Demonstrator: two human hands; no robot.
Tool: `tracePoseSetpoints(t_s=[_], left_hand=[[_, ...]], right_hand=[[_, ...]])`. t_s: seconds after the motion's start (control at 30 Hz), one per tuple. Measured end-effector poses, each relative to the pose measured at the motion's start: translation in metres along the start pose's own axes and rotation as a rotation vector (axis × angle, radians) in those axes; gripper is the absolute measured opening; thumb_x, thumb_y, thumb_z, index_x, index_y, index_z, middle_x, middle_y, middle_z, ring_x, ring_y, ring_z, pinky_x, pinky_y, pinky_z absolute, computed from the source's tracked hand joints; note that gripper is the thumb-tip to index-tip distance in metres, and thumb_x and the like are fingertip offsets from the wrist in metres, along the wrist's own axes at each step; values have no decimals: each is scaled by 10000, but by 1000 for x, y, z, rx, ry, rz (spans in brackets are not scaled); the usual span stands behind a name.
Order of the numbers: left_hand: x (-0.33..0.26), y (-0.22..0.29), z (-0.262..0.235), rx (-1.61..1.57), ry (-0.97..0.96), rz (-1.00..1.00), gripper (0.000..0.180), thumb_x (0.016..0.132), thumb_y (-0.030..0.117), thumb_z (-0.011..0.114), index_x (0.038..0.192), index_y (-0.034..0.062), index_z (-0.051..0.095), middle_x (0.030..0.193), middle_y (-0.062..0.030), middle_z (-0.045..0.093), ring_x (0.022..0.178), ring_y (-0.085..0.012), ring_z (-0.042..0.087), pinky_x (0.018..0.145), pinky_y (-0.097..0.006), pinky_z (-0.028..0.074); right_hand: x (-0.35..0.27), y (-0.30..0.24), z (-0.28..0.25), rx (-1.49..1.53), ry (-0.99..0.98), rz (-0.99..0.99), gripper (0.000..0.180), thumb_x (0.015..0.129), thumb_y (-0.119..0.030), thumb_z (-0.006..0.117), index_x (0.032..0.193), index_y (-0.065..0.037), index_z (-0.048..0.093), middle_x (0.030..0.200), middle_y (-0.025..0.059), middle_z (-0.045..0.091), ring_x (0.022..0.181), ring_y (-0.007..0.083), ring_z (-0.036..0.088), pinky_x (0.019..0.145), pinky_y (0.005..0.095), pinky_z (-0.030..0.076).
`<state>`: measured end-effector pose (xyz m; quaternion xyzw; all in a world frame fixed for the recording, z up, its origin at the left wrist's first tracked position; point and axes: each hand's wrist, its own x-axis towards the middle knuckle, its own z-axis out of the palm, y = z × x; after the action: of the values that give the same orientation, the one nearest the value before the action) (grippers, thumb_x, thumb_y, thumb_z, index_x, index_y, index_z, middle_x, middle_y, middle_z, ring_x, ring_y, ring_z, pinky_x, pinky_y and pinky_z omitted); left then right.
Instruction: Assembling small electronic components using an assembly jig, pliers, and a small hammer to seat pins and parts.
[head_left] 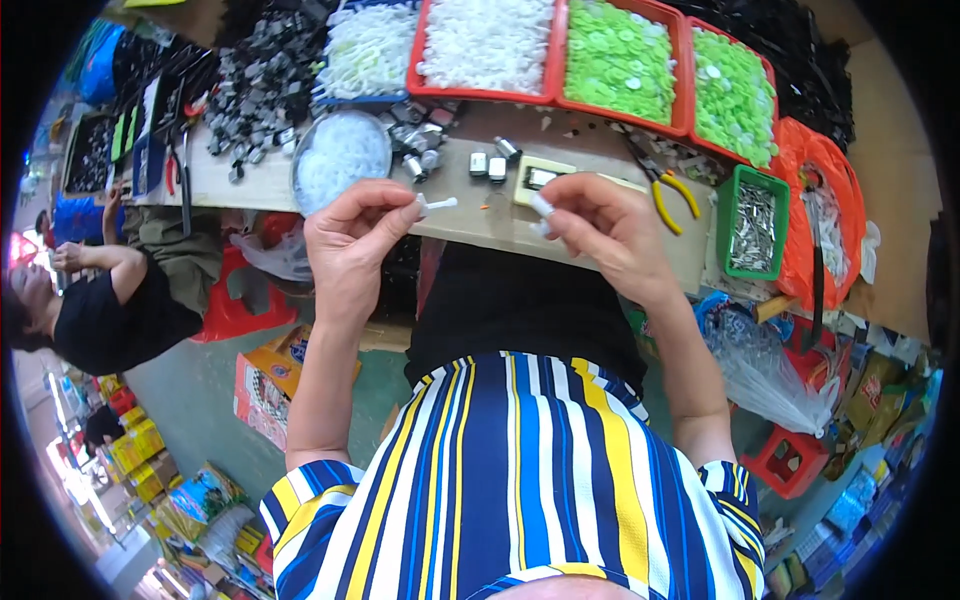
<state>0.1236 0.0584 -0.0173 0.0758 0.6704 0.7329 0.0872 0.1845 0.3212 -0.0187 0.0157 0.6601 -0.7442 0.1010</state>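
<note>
My left hand (352,238) pinches a small white plastic part with a thin stem (438,204) between thumb and fingertips, its stem pointing right. Opposite it, my right hand (618,238) pinches another small white plastic piece (542,206). The two pieces are apart, above the near edge of the workbench (480,222). Just beyond my right fingers lies a cream block (527,182) with a silver piece in its recess. Several small silver-and-black motors (497,169) stand between my hands. A round tub of translucent white pieces (343,152) sits beyond my left hand.
Red trays hold white parts (487,45) and green discs (620,65) along the back. Yellow-handled pliers (672,200) and a green bin of metal pins (754,222) lie right, beside an orange bag (835,185). More motors (255,90) are heaped left. Another person (125,310) sits at far left.
</note>
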Motion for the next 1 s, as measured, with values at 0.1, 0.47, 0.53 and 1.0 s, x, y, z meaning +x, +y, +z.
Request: tracePoseSetpoints(t_s=[0.1, 0.47, 0.53, 1.0], left_hand=[[6, -4, 24, -35, -87, 2, 124, 828, -91, 723, 931, -21, 713, 958, -44, 673, 845, -82, 625, 762, -203, 509], [21, -2, 61, 221, -287, 216, 131, 796, -91, 728, 904, -18, 728, 944, -81, 690, 842, -145, 658, 745, -246, 525], [23, -2, 62, 251, -307, 241, 131, 787, -89, 730, 895, -14, 729, 922, -78, 691, 836, -151, 659, 732, -250, 521], [31, -18, 74, 160, -268, 176, 163, 801, -103, 723, 940, -19, 729, 967, -88, 676, 910, -144, 644, 761, -238, 513]], right_hand=[[-2, -4, -2, 67, -9, 29, 183, 950, -72, 643, 1102, 31, 641, 914, 22, 664, 818, 64, 622, 677, 205, 488], [-6, -6, -23, 23, -28, 70, 187, 952, -133, 667, 1043, 28, 691, 855, 11, 660, 769, 57, 601, 659, 201, 488], [-4, 1, -23, 34, -25, 49, 202, 951, -158, 670, 1042, 21, 698, 806, 0, 656, 691, 40, 564, 594, 185, 442], [-11, -12, -29, -630, 139, -295, 313, 773, -94, 799, 1049, 6, 689, 921, 76, 666, 799, 175, 628, 687, 276, 485]])
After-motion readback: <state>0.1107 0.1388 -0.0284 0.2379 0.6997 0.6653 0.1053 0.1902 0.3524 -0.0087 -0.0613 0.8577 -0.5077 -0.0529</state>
